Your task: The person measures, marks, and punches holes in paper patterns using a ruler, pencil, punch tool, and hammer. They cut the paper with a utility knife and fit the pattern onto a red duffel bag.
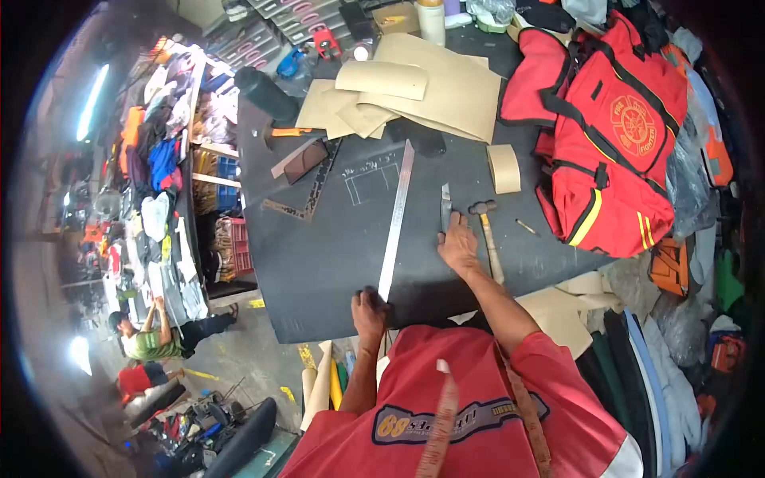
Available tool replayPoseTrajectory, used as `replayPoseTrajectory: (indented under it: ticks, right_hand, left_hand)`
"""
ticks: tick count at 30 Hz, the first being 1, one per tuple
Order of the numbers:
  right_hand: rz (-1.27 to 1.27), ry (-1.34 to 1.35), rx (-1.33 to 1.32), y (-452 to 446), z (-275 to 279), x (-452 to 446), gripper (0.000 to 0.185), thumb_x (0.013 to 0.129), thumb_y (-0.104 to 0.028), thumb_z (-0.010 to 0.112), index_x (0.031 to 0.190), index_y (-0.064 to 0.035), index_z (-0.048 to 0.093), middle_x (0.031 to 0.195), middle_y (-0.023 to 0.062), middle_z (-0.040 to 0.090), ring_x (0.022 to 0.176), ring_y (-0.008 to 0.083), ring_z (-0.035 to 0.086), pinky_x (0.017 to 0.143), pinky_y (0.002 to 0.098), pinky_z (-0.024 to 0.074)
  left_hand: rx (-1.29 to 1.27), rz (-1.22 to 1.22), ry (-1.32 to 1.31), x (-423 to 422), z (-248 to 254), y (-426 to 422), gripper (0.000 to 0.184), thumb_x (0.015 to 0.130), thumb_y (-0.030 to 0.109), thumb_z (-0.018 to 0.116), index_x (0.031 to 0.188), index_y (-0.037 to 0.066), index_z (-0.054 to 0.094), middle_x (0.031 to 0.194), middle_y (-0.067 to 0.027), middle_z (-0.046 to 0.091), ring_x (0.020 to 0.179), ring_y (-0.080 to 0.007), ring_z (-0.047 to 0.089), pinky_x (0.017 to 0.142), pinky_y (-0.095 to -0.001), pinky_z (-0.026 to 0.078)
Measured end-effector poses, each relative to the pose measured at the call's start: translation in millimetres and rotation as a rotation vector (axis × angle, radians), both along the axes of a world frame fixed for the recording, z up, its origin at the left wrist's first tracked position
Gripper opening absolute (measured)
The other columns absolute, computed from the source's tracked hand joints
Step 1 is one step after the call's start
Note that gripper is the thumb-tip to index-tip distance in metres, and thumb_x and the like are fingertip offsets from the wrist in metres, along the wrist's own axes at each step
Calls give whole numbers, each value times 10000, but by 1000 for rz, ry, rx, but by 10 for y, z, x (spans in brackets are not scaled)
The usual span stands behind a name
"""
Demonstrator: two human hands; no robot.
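Note:
A long metal ruler (397, 215) lies at a slant on the dark table sheet. At its near end, by the table edge, my left hand (369, 315) is closed, with fingers curled against the ruler. My right hand (459, 245) rests further up the table, fingers closed around a grey utility knife (446, 209) that points away from me. Just right of that hand lies a hammer (489, 239) with a wooden handle. Chalk lines forming a rectangle, with writing above, (373, 183) show on the sheet left of the ruler.
Tan sheets (446, 88) are piled at the back, and a curled tan piece (504, 169) stands nearer. A carpenter's square (307, 199) lies left. The red bag (613, 135) fills the right side. A measuring tape (440, 422) hangs over my red shirt. Another person (163, 341) is far left.

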State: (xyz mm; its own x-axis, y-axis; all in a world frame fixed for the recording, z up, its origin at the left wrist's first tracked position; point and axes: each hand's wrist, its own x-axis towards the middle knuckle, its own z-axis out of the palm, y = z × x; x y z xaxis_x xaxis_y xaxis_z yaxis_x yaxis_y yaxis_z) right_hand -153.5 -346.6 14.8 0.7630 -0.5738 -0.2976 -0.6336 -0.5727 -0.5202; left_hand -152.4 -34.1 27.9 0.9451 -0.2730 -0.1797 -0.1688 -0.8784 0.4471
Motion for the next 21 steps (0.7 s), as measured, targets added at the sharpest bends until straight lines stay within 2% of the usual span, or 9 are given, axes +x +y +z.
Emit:
replayPoseTrajectory:
  ticks: [1, 3, 6, 9, 12, 13, 16, 17, 21]
  right_hand:
    - [-73, 47, 33, 26, 69, 22, 547, 847, -160, 770, 1255, 19, 451, 1291, 309, 566, 1133, 494, 661, 960, 538, 564]
    - [-82, 130, 53, 19, 221, -47, 577, 831, -176, 768, 1273, 25, 457, 1304, 315, 567, 1150, 493, 659, 971, 535, 562]
    - [-47, 215, 82, 9, 239, -215, 606, 795, -202, 735, 1293, 44, 494, 1343, 327, 580, 1189, 496, 653, 1007, 524, 553]
    - [-119, 234, 211, 30, 218, -515, 496, 780, -149, 666, 1217, 72, 588, 1192, 347, 664, 1184, 502, 650, 1026, 532, 520]
    - [-305, 30, 380, 114, 300, -895, 311, 806, -86, 583, 1087, 40, 628, 1045, 314, 686, 1096, 487, 670, 968, 543, 506]
    - [-331, 23, 424, 153, 190, -1054, 322, 801, -87, 579, 1107, 0, 624, 1018, 294, 691, 1064, 472, 673, 950, 516, 513]
    - [-428, 6, 391, 293, 243, -1373, 254, 790, -103, 637, 1031, -20, 644, 945, 240, 687, 935, 410, 681, 859, 487, 525]
    - [-455, -61, 368, 353, 164, -1524, 242, 786, -126, 680, 1001, -21, 645, 914, 222, 688, 899, 401, 684, 832, 486, 529]
    - [-520, -70, 326, 409, 212, -1749, 251, 789, -174, 789, 928, -29, 640, 818, 175, 677, 790, 375, 676, 758, 469, 532]
  left_hand:
    - [-39, -10, 82, 97, 49, 61, 448, 781, 114, 818, 1194, 74, 649, 1115, -175, 653, 1079, -439, 624, 934, -520, 521]
    - [-65, -82, -29, 262, -49, 189, 457, 791, 113, 807, 1221, 63, 660, 1114, -183, 659, 1080, -439, 630, 939, -516, 521]
    - [42, -208, 20, 613, -416, 431, 254, 822, 118, 772, 1051, 48, 688, 1068, -213, 663, 1018, -445, 618, 863, -549, 503]
    - [-58, -276, -59, 884, -155, 398, 107, 827, 41, 668, 931, 33, 647, 920, -202, 627, 893, -445, 601, 770, -573, 458]
    - [-396, -203, -17, 1310, -335, 475, 68, 836, 21, 637, 904, 27, 638, 874, -157, 595, 797, -355, 602, 737, -456, 492]
    - [-505, -178, 166, 1444, -132, 402, 98, 933, 118, 672, 936, 21, 656, 843, -141, 611, 753, -257, 601, 721, -394, 503]
    - [-294, -133, 102, 1721, 243, 271, 278, 1012, 284, 688, 925, 20, 673, 796, -124, 641, 726, -192, 601, 708, -382, 507]
    - [-235, -64, 61, 1751, 377, 204, 438, 1013, 461, 699, 899, 38, 698, 738, -113, 667, 675, -221, 628, 683, -403, 513]
    - [52, -24, -39, 1989, 541, 370, 526, 925, 609, 754, 886, 85, 746, 672, -104, 667, 624, -300, 649, 649, -438, 513]
